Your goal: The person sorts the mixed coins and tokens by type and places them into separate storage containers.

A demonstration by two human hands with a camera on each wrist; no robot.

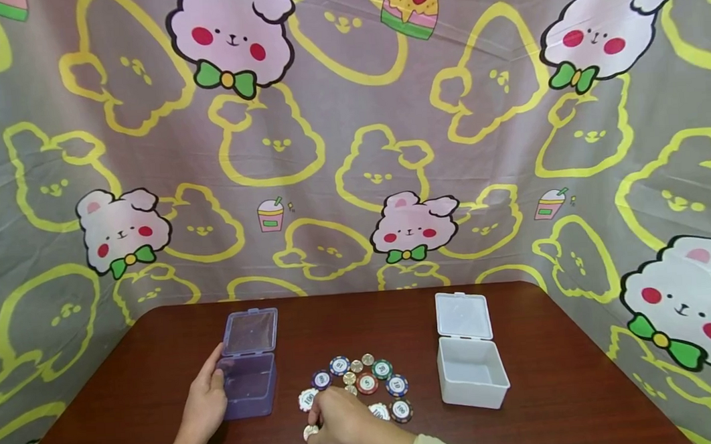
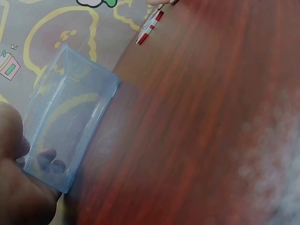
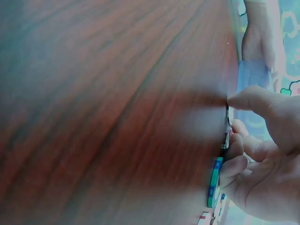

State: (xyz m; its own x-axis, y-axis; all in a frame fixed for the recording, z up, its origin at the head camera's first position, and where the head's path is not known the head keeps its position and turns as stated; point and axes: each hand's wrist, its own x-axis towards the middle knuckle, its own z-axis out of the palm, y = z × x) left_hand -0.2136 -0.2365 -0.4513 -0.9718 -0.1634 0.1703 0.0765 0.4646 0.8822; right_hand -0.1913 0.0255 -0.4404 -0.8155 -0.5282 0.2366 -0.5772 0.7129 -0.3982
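My left hand (image 1: 205,405) grips the left side of an open, translucent blue box (image 1: 249,387); in the left wrist view its fingers show through the wall of the box (image 2: 70,117). Near the table's front edge, my right hand (image 1: 344,424) pinches a small silver coin (image 1: 310,432) lying on the table, thumb and fingertips at its edges. Just beyond that hand are a white chip (image 1: 308,399), a red chip (image 1: 367,384), a green chip (image 1: 382,369) and several other chips and coins, some partly hidden by the hand. The right wrist view shows the right hand (image 3: 267,154) beside a blue-green chip (image 3: 215,183).
A white box (image 1: 473,371) with its lid (image 1: 463,315) folded back stands on the right of the dark red-brown table (image 1: 354,316). The blue box's lid (image 1: 250,331) is also folded back. A patterned curtain (image 1: 338,115) hangs behind the table and at both sides.
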